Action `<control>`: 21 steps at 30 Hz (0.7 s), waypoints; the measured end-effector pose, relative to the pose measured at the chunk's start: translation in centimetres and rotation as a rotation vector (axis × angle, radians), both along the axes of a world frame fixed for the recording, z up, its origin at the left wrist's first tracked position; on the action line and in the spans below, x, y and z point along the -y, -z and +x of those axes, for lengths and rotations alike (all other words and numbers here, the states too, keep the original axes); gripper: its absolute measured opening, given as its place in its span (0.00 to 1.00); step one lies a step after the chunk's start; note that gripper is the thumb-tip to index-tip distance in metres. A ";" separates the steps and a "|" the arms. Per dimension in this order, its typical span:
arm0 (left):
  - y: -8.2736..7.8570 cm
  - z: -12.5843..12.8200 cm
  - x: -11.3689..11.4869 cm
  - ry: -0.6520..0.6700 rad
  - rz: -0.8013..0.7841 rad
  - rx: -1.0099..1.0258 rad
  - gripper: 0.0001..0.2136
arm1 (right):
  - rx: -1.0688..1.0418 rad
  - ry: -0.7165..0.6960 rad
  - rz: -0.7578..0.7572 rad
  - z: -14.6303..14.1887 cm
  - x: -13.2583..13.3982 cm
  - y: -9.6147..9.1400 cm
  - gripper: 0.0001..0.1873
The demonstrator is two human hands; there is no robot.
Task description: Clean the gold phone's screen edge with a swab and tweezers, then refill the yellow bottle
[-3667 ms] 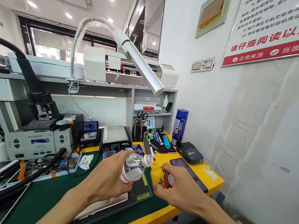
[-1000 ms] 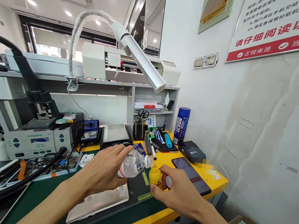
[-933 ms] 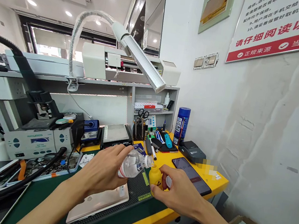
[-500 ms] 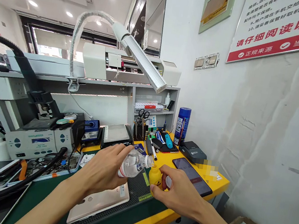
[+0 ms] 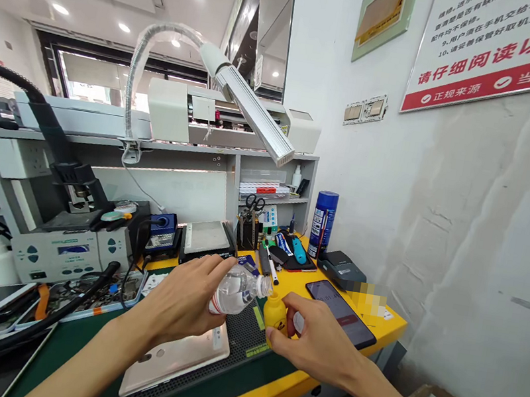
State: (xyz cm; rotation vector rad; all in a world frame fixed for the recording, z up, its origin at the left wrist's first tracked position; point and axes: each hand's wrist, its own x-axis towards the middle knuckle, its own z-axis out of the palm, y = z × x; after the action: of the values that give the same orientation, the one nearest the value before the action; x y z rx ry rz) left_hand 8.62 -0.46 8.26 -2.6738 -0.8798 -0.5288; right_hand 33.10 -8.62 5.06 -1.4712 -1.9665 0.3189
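My left hand (image 5: 192, 291) is wrapped round a clear plastic bottle (image 5: 236, 290), tilted so that its uncapped mouth points right. Just below that mouth is the open neck of a small yellow bottle (image 5: 275, 315), held upright between the fingers of my right hand (image 5: 317, 331). A round whitish cap (image 5: 298, 322) is also tucked in the right hand's fingers. Whether liquid is flowing between the bottles is too small to tell. Under my left hand, a rose-gold phone back (image 5: 176, 362) lies on a dark perforated mat (image 5: 244, 333).
A dark phone (image 5: 340, 312) lies on the yellow bench right of my hand, with a black device (image 5: 341, 269) and a blue spray can (image 5: 323, 224) behind. Scissors and tools fill a holder (image 5: 247, 230). A soldering station (image 5: 69, 255) stands left; a lamp (image 5: 258, 113) hangs overhead.
Both hands and both bottles have stayed in almost the same place. Only a very slight shift of the camera view shows.
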 end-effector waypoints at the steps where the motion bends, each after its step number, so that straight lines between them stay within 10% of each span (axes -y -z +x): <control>1: 0.0 0.0 0.0 0.000 0.001 0.000 0.30 | 0.000 0.000 0.001 0.0 0.0 0.0 0.11; 21: -0.4 0.0 0.2 -0.008 -0.005 -0.004 0.30 | -0.004 0.010 0.016 -0.1 0.0 0.0 0.13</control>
State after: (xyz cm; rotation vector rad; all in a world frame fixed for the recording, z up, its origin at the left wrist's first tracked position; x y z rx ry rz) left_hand 8.60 -0.64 8.62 -2.6738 -0.8915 -0.5194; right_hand 33.03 -8.63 5.04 -1.4688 -1.9537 0.3005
